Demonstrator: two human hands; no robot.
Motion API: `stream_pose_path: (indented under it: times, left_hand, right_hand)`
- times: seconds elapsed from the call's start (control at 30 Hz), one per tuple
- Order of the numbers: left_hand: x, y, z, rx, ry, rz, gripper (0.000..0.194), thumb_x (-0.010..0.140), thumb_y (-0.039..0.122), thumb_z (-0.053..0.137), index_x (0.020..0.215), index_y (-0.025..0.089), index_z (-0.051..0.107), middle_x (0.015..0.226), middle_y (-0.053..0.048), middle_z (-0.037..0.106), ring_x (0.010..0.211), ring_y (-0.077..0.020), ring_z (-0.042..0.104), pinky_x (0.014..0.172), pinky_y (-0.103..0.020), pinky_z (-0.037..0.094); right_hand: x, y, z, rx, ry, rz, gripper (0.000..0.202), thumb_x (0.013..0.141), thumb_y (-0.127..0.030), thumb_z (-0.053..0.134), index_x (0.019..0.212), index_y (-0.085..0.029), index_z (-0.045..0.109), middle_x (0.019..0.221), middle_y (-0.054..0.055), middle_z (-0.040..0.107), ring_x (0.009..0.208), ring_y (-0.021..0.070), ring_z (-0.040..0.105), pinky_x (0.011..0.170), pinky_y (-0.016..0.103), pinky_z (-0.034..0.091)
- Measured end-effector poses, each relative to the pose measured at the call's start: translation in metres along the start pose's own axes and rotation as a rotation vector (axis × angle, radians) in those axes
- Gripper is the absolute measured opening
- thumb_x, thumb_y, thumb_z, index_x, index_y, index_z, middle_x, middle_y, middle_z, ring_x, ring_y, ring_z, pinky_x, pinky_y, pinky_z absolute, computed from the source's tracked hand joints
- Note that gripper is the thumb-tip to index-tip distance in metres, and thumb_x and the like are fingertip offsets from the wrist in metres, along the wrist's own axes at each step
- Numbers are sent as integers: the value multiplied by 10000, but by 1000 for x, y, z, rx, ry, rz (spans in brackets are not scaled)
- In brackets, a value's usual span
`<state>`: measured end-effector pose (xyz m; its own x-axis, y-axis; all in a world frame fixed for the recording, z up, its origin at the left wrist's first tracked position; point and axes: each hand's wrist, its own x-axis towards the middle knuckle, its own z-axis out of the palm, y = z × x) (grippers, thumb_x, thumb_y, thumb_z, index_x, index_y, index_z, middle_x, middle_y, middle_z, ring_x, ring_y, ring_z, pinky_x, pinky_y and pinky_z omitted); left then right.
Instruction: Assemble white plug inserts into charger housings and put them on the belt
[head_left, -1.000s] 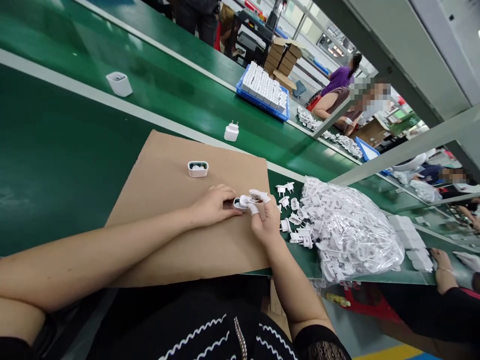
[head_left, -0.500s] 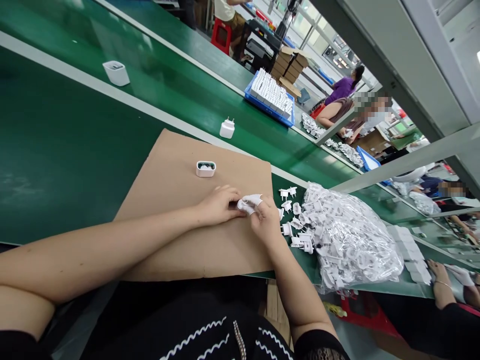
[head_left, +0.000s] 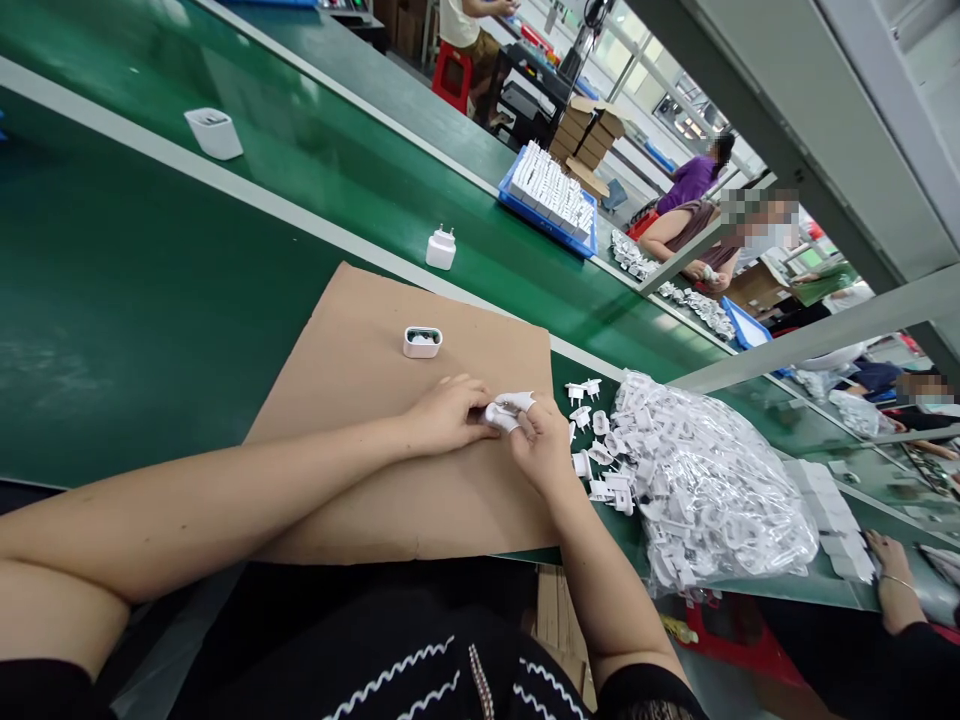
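Smack between left hand and right hand: small white plastic piece, both pinching it, mostly hidden, long axis anyone's guess.

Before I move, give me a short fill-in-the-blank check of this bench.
The left hand and right hand meet at a piece coloured ____.
The open case stands on a sheet of ____.
The clear bag lies to the ____ of that sheet.
The packed tray is coloured ____.
Missing: white; cardboard; right; blue.
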<state>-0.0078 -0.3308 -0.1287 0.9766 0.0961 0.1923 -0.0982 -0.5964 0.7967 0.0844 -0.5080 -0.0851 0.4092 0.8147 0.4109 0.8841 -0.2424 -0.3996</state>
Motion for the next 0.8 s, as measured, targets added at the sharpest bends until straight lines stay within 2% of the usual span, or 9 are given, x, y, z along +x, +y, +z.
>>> stream_pose_path:
  times: [0.17,0.37,0.53,0.6,0.73,0.8]
  left_hand:
    - [-1,-1,2,5,16,-10,256,871,459,737,992,234,753,1060,-40,710,1046,-251,593,983,-429,418]
    - [-4,8,4,23,39,-10,177,860,360,760,976,226,750,1034,-44,708,1041,-249,612,965,-415,445]
    - [-3,6,8,6,71,-35,219,841,375,779,983,212,741,1004,-55,691,1008,-252,618,982,-436,466]
    - [-4,5,8,-13,92,9,223,846,366,766,998,206,730,1018,-63,690,1012,-253,620,980,-434,479]
    - [-10,6,5,-123,140,178,362,908,344,705,1246,217,676,1195,-88,687,1059,-222,643,933,-358,524]
    - [-13,6,3,-64,127,224,331,968,325,636,1286,238,669,1174,-79,709,1016,-202,659,897,-335,529]
  right_hand:
    - [3,0,-1,-57,-74,48,372,762,-25,545,1041,-203,714,928,66,672,911,223,604,820,329,514]
    - [-3,-1,0,-99,-38,55,404,744,-44,567,1081,-204,722,950,78,674,928,244,595,814,346,491]
    - [0,5,3,-56,-35,96,348,720,-56,592,1007,-210,713,929,60,677,925,243,608,834,355,487]
    - [-3,5,6,-10,-5,87,374,742,-56,588,1056,-217,714,952,58,681,942,243,605,857,361,491]
    - [-14,1,13,98,80,139,550,829,-92,590,1353,-255,622,1068,53,704,1031,245,608,928,373,505]
    - [-17,-1,14,155,99,191,573,837,-112,612,1391,-257,585,1101,46,712,1050,238,619,950,371,511]
